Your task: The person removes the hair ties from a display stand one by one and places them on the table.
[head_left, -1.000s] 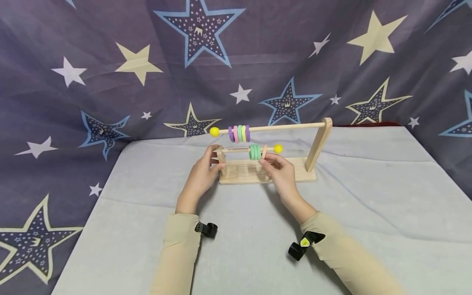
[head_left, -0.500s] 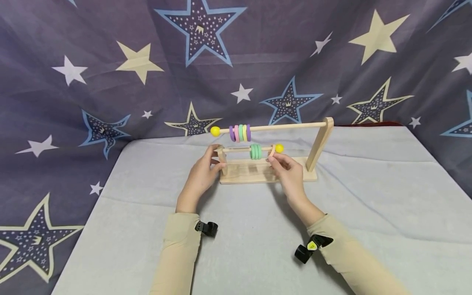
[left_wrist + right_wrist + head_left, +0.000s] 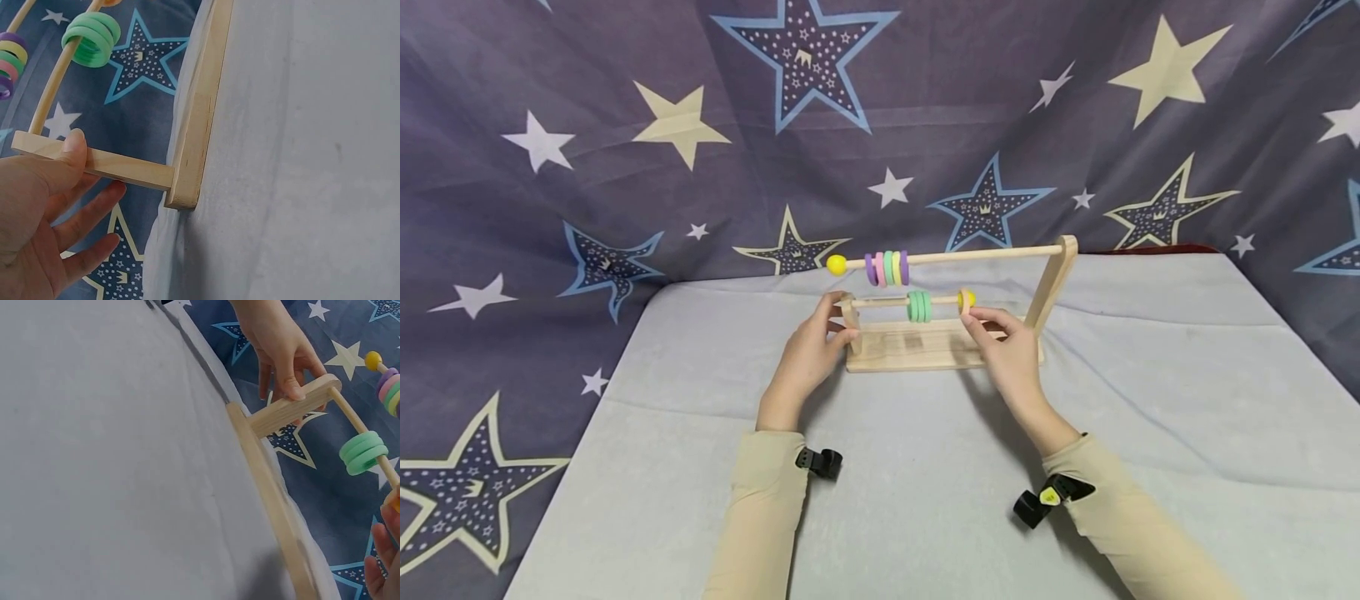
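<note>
Peach ring [image 3: 965, 303] shifted outward
It has been drawn along the lower rod [image 3: 943, 301] by the right hand [image 3: 1013, 357] — farther from the green rings [image 3: 919, 307], now overlapping the yellow ball [image 3: 972, 297] in view.

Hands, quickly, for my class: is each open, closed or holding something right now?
Left hand: holding the wooden post.
Right hand: pinching the peach ring.

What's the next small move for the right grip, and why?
Probably ease the orange ring rightward, clear of the lower ball: the right grip pinches it at that end, it has moved from the green rings, and the left grip holds the short post.
</note>
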`<state>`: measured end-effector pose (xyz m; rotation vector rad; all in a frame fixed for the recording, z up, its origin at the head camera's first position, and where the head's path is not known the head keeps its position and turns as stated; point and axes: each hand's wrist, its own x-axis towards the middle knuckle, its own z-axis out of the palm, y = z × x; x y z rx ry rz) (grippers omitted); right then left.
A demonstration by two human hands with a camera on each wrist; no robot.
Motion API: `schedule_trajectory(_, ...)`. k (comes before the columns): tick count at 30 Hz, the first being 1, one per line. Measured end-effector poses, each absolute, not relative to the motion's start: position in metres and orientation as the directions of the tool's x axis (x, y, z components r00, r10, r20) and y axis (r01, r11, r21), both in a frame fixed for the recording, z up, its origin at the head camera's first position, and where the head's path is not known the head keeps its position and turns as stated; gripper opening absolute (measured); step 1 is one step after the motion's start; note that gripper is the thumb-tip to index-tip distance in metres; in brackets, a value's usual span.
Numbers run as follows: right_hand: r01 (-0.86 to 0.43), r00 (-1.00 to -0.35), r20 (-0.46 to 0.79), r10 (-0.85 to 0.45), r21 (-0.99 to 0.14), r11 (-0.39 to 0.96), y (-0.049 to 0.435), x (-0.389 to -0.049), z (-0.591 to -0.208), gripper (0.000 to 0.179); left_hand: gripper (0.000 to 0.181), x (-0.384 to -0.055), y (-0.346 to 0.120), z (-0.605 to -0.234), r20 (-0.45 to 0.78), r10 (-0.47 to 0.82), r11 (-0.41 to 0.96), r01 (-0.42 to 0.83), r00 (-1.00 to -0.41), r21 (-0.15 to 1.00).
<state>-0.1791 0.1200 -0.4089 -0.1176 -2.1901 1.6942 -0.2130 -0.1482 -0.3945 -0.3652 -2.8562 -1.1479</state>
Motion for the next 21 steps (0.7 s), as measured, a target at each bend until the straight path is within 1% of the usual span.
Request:
schedule_trajectory(10,-0.17,-0.925,0.249,0.286,-0.947,0.273,0.127,-0.179,-0.403,0.023,0.055,-0.213,-0.149,-0.395,0.132,0.204,0.705,0.239,-0.97,0.667)
schedule_trajectory(21,-0.202,-0.935,0.265,0.236,-0.944,0.26,0.136,-0.175,-0.399,0.025,0.053,-0.213,-0.148,-0.394,0.15,0.211,0.714,0.257,-0.966,0.651)
